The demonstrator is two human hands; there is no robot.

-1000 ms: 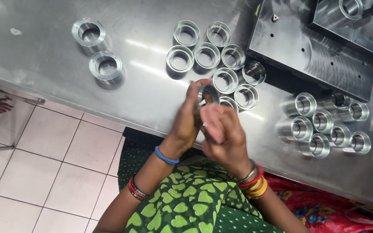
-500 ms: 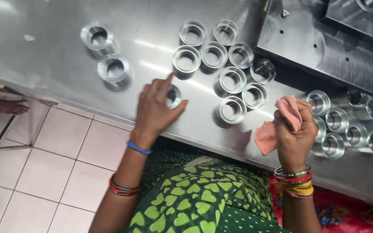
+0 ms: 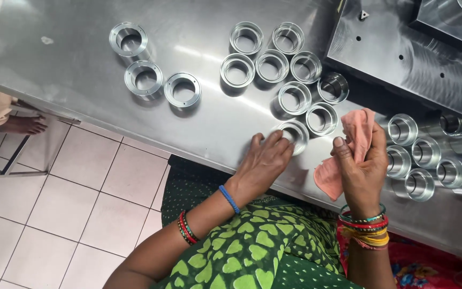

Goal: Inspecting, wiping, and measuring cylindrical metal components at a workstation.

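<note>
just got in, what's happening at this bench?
A person at a steel table is handling machined metal rings. The left hand rests its fingers on one ring at the near edge of a cluster of upright rings. The right hand holds a pink cloth. Three rings sit apart to the left; another batch lies on its side to the right.

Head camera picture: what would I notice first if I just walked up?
Probably the shiny metal rings standing open end up in a cluster on the steel table, with three more set apart further left. Next, the pink cloth bunched in the right hand, while the left hand touches the nearest ring at the table's front edge.
</note>
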